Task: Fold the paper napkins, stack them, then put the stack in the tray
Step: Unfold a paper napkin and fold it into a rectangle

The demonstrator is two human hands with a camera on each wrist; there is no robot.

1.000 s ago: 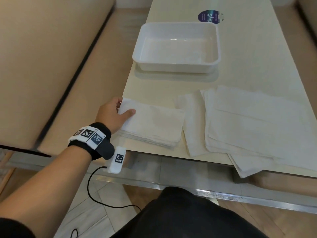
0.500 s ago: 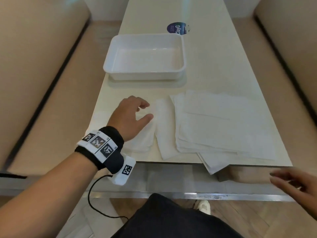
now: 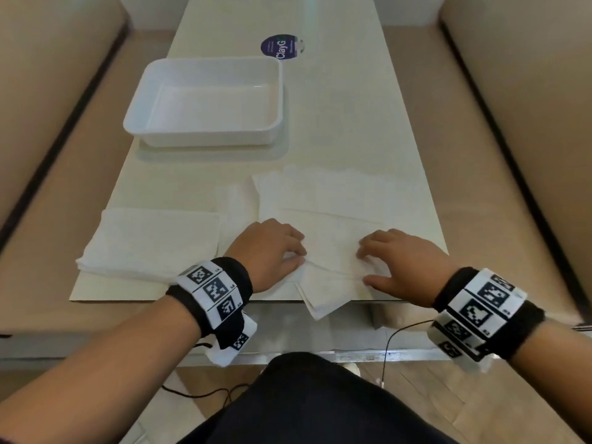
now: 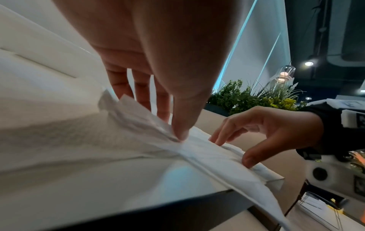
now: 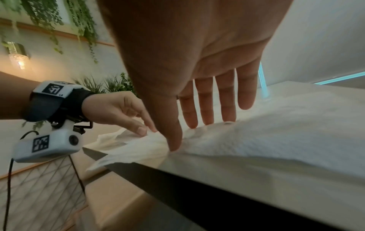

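A pile of unfolded white napkins (image 3: 336, 203) lies at the table's near right, one corner hanging over the front edge. My left hand (image 3: 301, 254) pinches the near edge of the top napkin (image 4: 150, 125) between thumb and fingers. My right hand (image 3: 365, 264) rests on the same napkin (image 5: 256, 137) a little to the right, its fingers straight and its thumb at the edge. A stack of folded napkins (image 3: 150, 241) sits at the near left, untouched. The white tray (image 3: 205, 136) stands behind it with nothing in it.
A round dark sticker (image 3: 282, 48) lies on the table beyond the tray. Padded beige benches (image 3: 64, 155) run along both sides of the narrow table. The table's front edge (image 3: 160, 298) is just under my wrists.
My left hand left the folded stack and moved right onto the unfolded pile. My right hand came up from below the table onto the same napkin.
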